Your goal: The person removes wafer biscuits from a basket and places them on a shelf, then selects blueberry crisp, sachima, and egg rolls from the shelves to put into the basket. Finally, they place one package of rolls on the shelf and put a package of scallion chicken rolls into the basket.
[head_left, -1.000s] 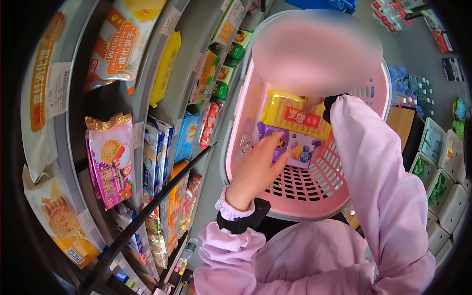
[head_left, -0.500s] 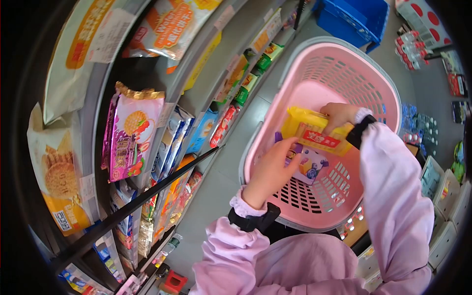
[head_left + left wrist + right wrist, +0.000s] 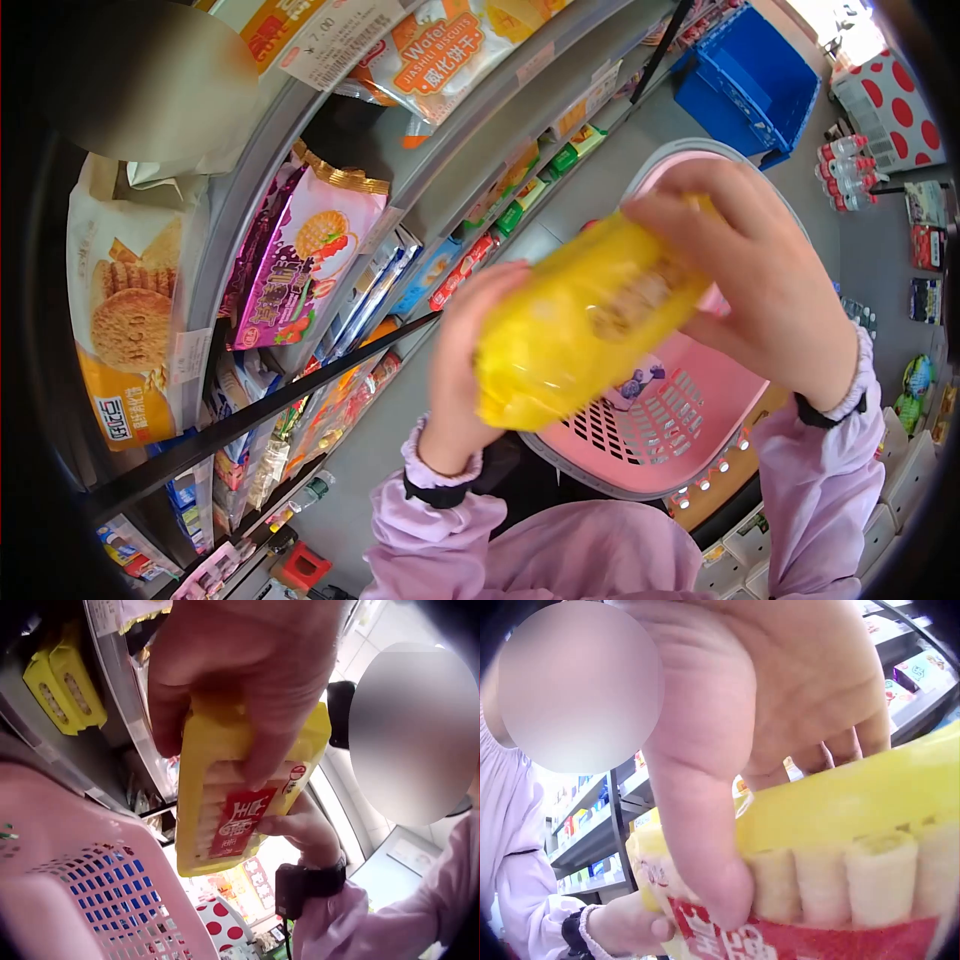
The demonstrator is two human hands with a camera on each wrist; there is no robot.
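Observation:
Both hands hold a yellow snack package (image 3: 590,315) above the pink basket (image 3: 655,485), tilted in the head view. My left hand (image 3: 465,365) grips its lower left end. At the upper right end, my right hand (image 3: 750,270) holds on with bent fingers. The left wrist view shows the package's front (image 3: 240,817) with a red label, the left hand (image 3: 251,682) around one end and the right hand (image 3: 307,832) at the other. In the right wrist view the right thumb presses the package (image 3: 840,885). A purple package (image 3: 635,385) lies in the basket, partly hidden.
Shelves of packaged biscuits, with a pink strawberry pack (image 3: 310,260) near the edge, fill the left side. A black bar (image 3: 290,385) crosses in front of them. Beyond the pink basket stands a blue crate (image 3: 750,85), with bottle packs (image 3: 845,172) on the floor beside it.
The yellow package has been lifted out of the basket towards the head camera and turned. My left hand has moved from the purple package onto it. The view has shifted, bringing the blue crate further in.

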